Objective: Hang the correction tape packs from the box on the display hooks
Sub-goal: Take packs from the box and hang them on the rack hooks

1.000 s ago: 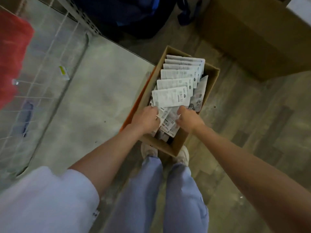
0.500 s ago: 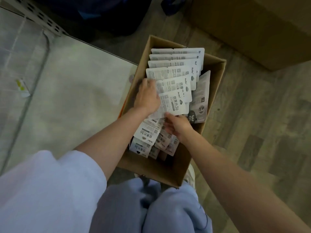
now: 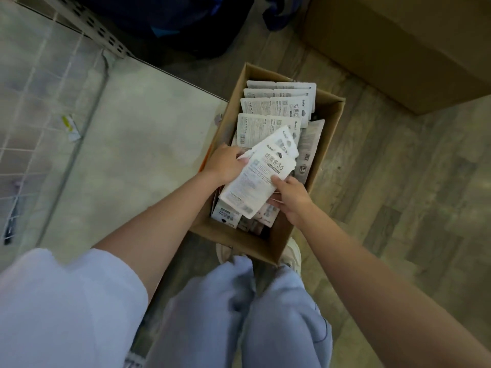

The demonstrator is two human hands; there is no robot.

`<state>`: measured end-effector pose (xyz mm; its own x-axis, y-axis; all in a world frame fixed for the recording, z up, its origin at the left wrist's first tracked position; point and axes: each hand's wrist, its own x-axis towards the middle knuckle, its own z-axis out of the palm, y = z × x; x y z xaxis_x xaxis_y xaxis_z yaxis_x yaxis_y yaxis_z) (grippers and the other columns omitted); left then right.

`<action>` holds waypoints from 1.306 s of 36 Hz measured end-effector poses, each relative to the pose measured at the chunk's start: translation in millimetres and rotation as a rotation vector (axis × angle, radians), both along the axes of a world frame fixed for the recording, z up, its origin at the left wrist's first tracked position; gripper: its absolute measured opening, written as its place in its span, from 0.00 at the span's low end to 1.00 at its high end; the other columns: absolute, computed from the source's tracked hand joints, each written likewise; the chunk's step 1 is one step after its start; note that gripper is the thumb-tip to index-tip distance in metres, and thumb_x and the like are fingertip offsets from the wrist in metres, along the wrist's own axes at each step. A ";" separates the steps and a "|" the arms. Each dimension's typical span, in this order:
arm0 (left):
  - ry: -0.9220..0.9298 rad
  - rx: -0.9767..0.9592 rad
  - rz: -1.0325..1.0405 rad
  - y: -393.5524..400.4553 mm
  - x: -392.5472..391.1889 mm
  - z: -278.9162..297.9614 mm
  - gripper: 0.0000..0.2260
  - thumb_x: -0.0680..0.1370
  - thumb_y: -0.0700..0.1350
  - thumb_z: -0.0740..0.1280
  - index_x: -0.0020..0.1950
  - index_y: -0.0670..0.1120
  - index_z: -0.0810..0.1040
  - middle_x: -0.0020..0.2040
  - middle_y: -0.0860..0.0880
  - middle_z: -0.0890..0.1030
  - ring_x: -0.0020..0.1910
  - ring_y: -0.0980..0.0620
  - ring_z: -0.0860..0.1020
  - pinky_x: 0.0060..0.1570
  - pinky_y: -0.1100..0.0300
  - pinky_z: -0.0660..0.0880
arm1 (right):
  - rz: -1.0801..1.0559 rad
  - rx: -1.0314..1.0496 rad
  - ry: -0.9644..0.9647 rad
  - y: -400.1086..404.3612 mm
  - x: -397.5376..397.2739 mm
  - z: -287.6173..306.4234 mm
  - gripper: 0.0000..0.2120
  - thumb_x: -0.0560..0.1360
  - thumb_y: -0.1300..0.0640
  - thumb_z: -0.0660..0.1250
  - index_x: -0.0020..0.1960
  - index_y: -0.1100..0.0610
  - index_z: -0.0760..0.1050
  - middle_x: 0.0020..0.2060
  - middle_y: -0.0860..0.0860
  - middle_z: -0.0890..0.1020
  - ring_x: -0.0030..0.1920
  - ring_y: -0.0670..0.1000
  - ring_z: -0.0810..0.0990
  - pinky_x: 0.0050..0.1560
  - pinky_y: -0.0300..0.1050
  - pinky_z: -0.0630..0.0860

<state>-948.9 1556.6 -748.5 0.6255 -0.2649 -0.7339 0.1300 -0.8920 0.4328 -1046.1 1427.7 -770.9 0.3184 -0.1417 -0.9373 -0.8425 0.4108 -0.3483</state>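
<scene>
An open cardboard box stands on the floor at my feet, filled with white correction tape packs lying in overlapping rows. A small fanned stack of packs is lifted above the box's near half. My left hand grips this stack at its left edge. My right hand holds its lower right edge from below. More packs lie loose under the stack. No display hooks are in sight.
A pale shelf base lies left of the box, with a wire grid panel beyond it. A large closed carton sits at the top right on wood-look flooring. Dark bags lie behind the box.
Both hands reached into the box, gathered several packs and lifted them as a fanned stack. The stack now tilts up to the right.
</scene>
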 end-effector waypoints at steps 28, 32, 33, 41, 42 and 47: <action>0.073 -0.419 0.951 68.1 -111.6 357.4 0.13 0.82 0.36 0.58 0.64 0.48 0.69 0.58 0.48 0.78 0.52 0.46 0.79 0.41 0.54 0.79 | 0.658 0.015 -0.225 31.2 10.7 351.2 0.12 0.75 0.64 0.68 0.58 0.60 0.70 0.46 0.48 0.79 0.45 0.48 0.78 0.43 0.43 0.76; 0.031 -0.473 1.004 91.4 -130.4 401.4 0.13 0.81 0.35 0.58 0.59 0.51 0.70 0.56 0.47 0.80 0.50 0.45 0.81 0.47 0.46 0.80 | 0.783 0.038 -0.307 49.9 14.2 391.3 0.09 0.75 0.64 0.69 0.53 0.59 0.73 0.52 0.51 0.81 0.52 0.52 0.80 0.45 0.45 0.78; 0.010 -0.477 1.021 97.5 -134.7 411.8 0.13 0.81 0.34 0.59 0.57 0.51 0.70 0.55 0.46 0.80 0.49 0.45 0.81 0.46 0.46 0.80 | 0.815 0.042 -0.324 55.5 14.0 401.1 0.10 0.74 0.64 0.69 0.54 0.59 0.73 0.52 0.51 0.82 0.50 0.51 0.81 0.43 0.45 0.78; -0.177 -0.456 1.080 136.2 -167.4 491.0 0.16 0.77 0.34 0.60 0.51 0.56 0.69 0.56 0.49 0.79 0.54 0.48 0.79 0.44 0.55 0.76 | 0.981 0.053 -0.478 105.3 2.1 472.8 0.13 0.76 0.66 0.67 0.59 0.61 0.71 0.54 0.53 0.81 0.52 0.52 0.81 0.51 0.50 0.80; -0.198 -0.456 1.064 140.9 -171.4 500.1 0.16 0.77 0.34 0.60 0.51 0.56 0.69 0.57 0.49 0.78 0.56 0.47 0.78 0.46 0.54 0.75 | 0.984 0.059 -0.496 110.4 0.2 481.3 0.13 0.76 0.66 0.67 0.59 0.61 0.70 0.55 0.54 0.81 0.52 0.52 0.81 0.49 0.48 0.80; -0.280 -0.454 1.043 167.9 -196.3 540.6 0.16 0.76 0.33 0.60 0.52 0.55 0.69 0.58 0.48 0.77 0.59 0.45 0.77 0.54 0.48 0.75 | 1.022 0.072 -0.570 136.5 -16.0 522.1 0.14 0.75 0.67 0.67 0.60 0.60 0.71 0.54 0.53 0.81 0.51 0.50 0.81 0.45 0.44 0.79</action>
<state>-1145.2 1724.6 -207.8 0.8194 0.2693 -0.5061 0.5571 -0.1657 0.8138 -1062.1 1564.2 -248.8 0.6303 0.4706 -0.6174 -0.5215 -0.3324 -0.7858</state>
